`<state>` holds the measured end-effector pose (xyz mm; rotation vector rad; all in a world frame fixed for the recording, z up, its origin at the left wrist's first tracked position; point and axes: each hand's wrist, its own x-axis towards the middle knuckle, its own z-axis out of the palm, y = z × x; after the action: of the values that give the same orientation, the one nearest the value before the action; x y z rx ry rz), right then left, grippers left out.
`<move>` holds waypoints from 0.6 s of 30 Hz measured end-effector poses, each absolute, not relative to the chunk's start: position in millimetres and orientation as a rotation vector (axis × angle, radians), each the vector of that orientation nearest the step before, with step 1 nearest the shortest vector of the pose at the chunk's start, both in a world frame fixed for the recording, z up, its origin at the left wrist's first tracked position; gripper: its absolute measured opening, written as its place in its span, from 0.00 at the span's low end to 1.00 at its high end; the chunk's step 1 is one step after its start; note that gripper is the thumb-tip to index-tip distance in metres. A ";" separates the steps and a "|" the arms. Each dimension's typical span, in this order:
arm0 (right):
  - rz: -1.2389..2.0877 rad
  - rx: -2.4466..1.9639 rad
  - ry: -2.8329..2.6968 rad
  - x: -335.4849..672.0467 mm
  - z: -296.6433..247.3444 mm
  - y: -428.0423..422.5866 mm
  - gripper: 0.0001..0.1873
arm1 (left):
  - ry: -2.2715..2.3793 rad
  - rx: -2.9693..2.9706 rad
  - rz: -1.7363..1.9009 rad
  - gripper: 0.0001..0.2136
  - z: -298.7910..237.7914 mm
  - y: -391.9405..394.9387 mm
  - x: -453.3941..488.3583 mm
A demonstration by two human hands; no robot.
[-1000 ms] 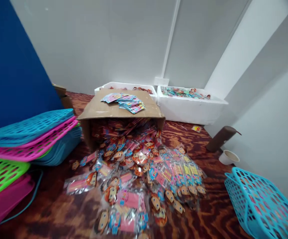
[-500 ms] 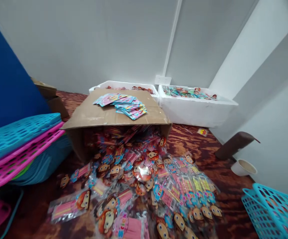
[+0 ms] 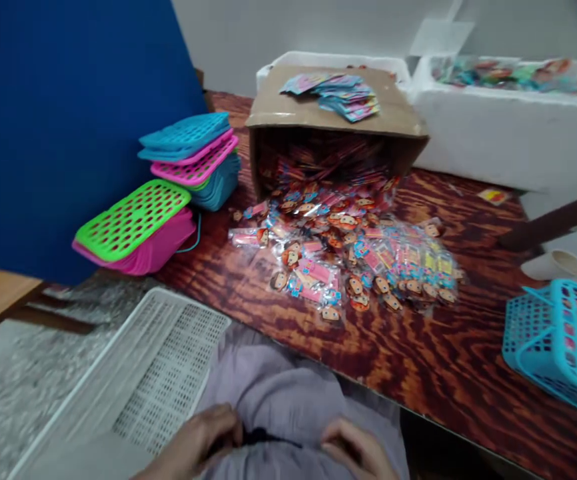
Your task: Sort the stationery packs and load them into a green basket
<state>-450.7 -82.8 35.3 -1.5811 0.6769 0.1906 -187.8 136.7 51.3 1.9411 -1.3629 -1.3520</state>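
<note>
My left hand (image 3: 206,437) and my right hand (image 3: 356,445) are at the bottom of the view, over the greyish-purple clothing (image 3: 278,390) on my lap. The fingers of both are curled in against the cloth, and motion blurs them. Whether they pinch the cloth or something else does not show. Between the hands lies a dark strip or cord (image 3: 268,437). Beyond my lap, clear packets with doll-face tops and pink or yellow contents (image 3: 313,270) are heaped on the table, spilling from a cardboard box (image 3: 338,127) on its side.
Left on the table are stacked plastic baskets in blue, pink and green (image 3: 133,213). A white slatted crate (image 3: 168,360) is beside my lap. A blue basket (image 3: 558,340) and a paper cup (image 3: 558,265) stand right. White foam boxes (image 3: 508,123) are behind; flat colourful packets (image 3: 343,97) lie on the carton.
The view has tilted down and turned left. My hands, lap and the white crate have come into sight. The packets and the box look unchanged.
</note>
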 end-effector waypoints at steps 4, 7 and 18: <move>0.335 -1.603 0.379 -400.1 46.9 -73.6 0.12 | -1.210 2.030 -1.440 0.15 84.3 124.3 -193.9; 0.388 -1.725 0.250 -373.6 58.2 -74.9 0.11 | -1.126 2.078 -1.471 0.19 96.8 120.9 -195.0; 0.627 -2.014 0.170 -316.1 74.8 -50.4 0.14 | -0.986 1.972 -1.098 0.16 62.1 135.4 -205.1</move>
<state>-316.1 -50.4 74.8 -2.0142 0.1695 0.6268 -205.1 135.4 62.1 1.9722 -0.9856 -1.0985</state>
